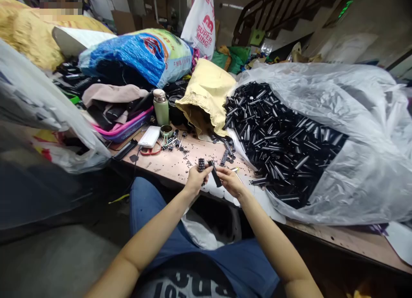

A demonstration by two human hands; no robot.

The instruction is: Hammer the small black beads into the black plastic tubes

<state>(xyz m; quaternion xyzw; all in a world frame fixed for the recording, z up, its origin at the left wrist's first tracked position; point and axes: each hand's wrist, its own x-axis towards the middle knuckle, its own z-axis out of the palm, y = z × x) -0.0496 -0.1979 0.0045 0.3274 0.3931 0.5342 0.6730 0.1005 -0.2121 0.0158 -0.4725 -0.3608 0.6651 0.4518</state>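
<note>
My left hand (195, 178) is closed on a short black ribbed strip of small parts (201, 164), held upright over the table's near edge. My right hand (229, 181) pinches a black tube (215, 173), tilted with its upper end next to the strip. Both hands meet just above the worn wooden table (180, 161). A large clear plastic bag (354, 130) full of similar black tubes (283, 139) lies open directly to the right of my right hand. More ribbed strips (225, 152) lie on the table just beyond my hands.
A green flask (161, 107), a white phone-like box (149, 136), red-handled scissors (151, 151) and small metal parts sit at the table's back left. A yellow sack (207, 92), a blue sack (141, 53) and a pink tray of clothes (125, 128) crowd behind. A grey plastic bag (41, 113) hangs at left.
</note>
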